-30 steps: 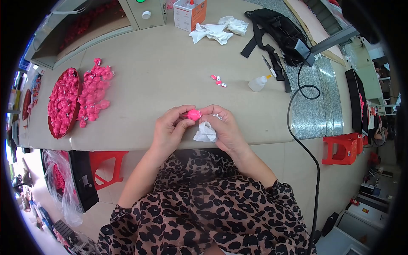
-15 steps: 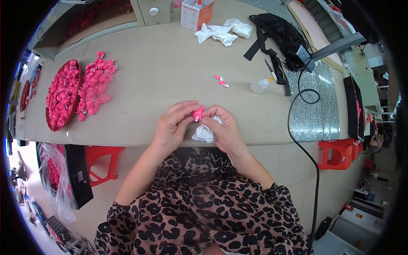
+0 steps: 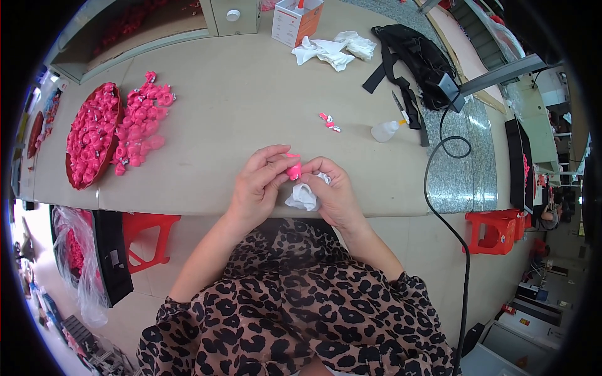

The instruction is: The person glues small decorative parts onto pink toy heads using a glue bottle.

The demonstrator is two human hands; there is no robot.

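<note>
Between finger and thumb, my left hand (image 3: 259, 182) pinches a small pink plastic piece (image 3: 293, 169) over the table's front edge. My right hand (image 3: 334, 191) is closed on a crumpled white tissue (image 3: 303, 197), its fingertips touching or nearly touching the pink piece. The piece's exact shape is partly covered by my fingers. Beyond the hands, a few small pink and white parts (image 3: 329, 123) lie on the tabletop. To their right a squat translucent bottle (image 3: 384, 131) with a yellow tip lies tilted, beside a thin pointed tool (image 3: 399, 104).
At the left a red tray (image 3: 118, 150) is heaped with pink pieces, with a loose pile (image 3: 141, 125) beside it. Farther back are a white-and-orange box (image 3: 285, 24), crumpled tissues (image 3: 326, 53) and a black bag (image 3: 414, 53). A black cable (image 3: 439, 219) hangs over the table's right side.
The pink piece has turned slightly in my left fingers, and that hand's index finger has lifted a little. My right hand keeps the tissue. The whole view has shifted slightly.
</note>
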